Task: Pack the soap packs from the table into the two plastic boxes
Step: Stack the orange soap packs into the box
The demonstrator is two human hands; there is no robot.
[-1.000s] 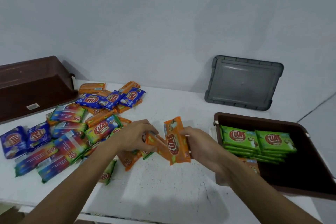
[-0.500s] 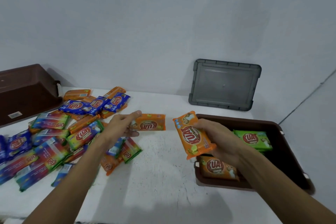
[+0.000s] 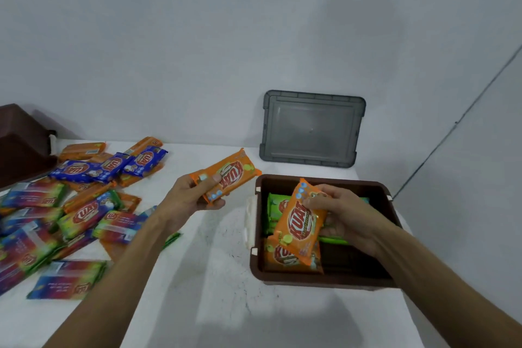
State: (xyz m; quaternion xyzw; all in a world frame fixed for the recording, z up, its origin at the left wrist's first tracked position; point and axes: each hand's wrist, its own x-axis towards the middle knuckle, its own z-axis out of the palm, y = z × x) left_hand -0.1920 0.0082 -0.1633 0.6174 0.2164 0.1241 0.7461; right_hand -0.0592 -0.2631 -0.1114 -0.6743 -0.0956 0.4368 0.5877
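1. left hand [image 3: 186, 200]: fingers and thumb curled round the near end of an orange soap pack [image 3: 230, 174]. the pack is held clear of the table [image 3: 214, 308], label up, with its free end pointing toward the far-left corner of the open brown box [image 3: 324, 281].
2. right hand [image 3: 348, 219]: thumb and fingers pinch the upper end of a second orange pack [image 3: 299, 227]. the pack hangs tilted, label toward me, over the left half of the box interior.
3. hands apart, each clamped on its own pack. the two held packs do not touch.
4. the open brown box sits toward the right edge of the table. inside it, green packs [image 3: 275, 203] are stacked along the left wall. a flat orange pack [image 3: 282, 257] lies in the near-left corner, partly under the one i hold.
5. a loose pile of packs [image 3: 84, 215] covers the left half of the table. blue packs [image 3: 107, 164] and some orange ones lie toward the far edge, and rainbow packs [image 3: 67, 280] lie toward the left and near edges. the view is blurred there, so i cannot tell the count.
6. a second brown box [image 3: 19, 147] stands at the far-left corner, cut off by the frame. i cannot tell its contents.
7. a grey lid [image 3: 310, 128] stands on the far edge, leaning on the wall [image 3: 254, 37] behind the open box.
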